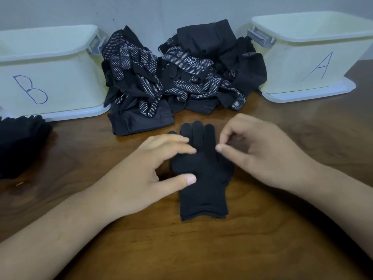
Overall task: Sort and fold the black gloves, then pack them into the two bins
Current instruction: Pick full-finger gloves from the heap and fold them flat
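While the glove (203,190) lies flat on the table (282,229), just near of the pile (181,77) between bin B (60,67) and bin A (298,63), my left hand (141,170) presses it flat-fingered and my right hand (262,152) sits loosely curled, holding nothing, thumb touching its right edge.

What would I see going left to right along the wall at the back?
Bin B → pile of gloves → bin A.

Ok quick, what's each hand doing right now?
Left hand: open, pressing on the plain black glove.
Right hand: open, loosely curled, holding nothing.
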